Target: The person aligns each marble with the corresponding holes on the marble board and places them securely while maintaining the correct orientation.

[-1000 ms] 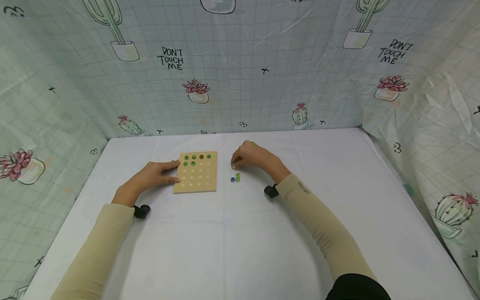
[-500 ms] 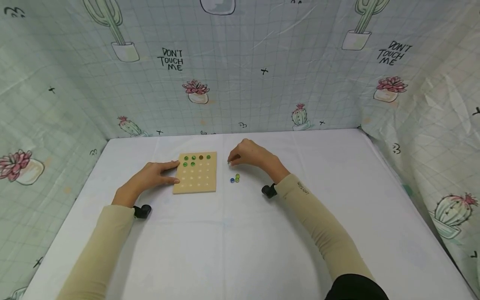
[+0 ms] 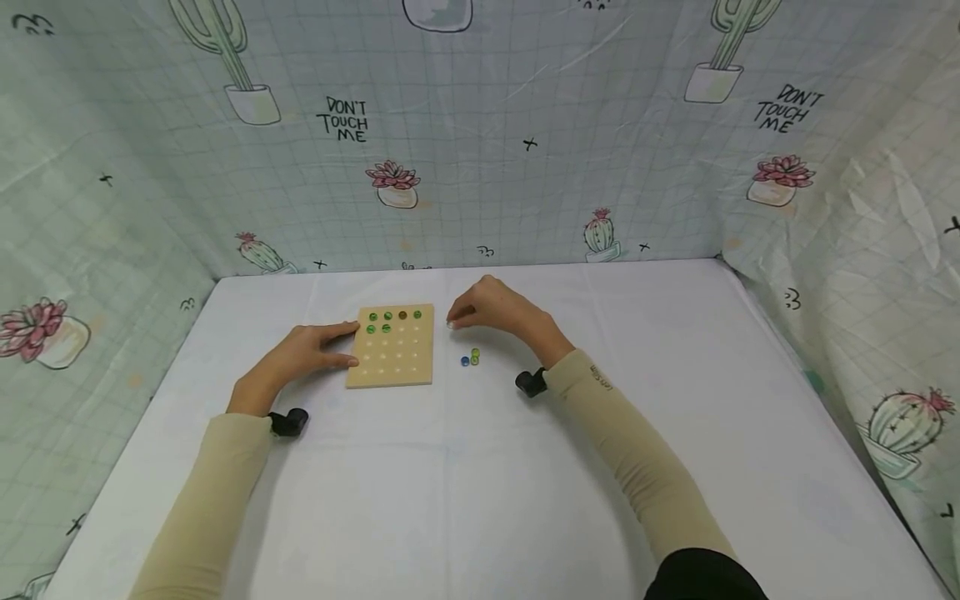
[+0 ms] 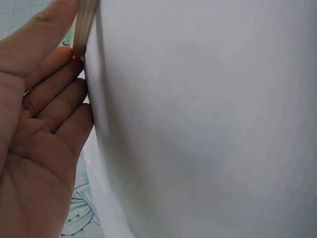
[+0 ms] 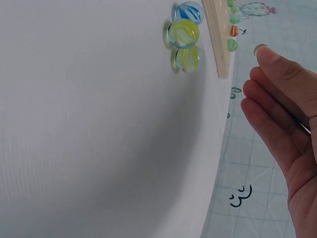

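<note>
A square wooden marble board (image 3: 408,367) with rows of dimples lies left of the table's middle. Several green marbles (image 3: 386,328) and one orange-brown marble (image 3: 402,314) sit in its two far rows. At the board's left edge rests my left hand (image 3: 303,350), thumb and fingers extended and touching the side. My right hand (image 3: 498,310) hovers just right of the board, thumb and forefinger pinching a small glassy marble (image 3: 450,326); the right wrist view hides that marble behind the thumb. Below this hand lie a blue marble (image 5: 189,12) and two yellow-green marbles (image 5: 184,33).
A white cloth (image 3: 420,500) covers the table. Behind it and along both sides hangs a curtain (image 3: 480,150) printed with cacti and lettering. Each wrist wears a small black camera, one on the left (image 3: 288,422) and one on the right (image 3: 531,383).
My right hand has moved a little left toward the board, carrying the pinched marble. The left hand, the board and the loose marbles stay in place.
</note>
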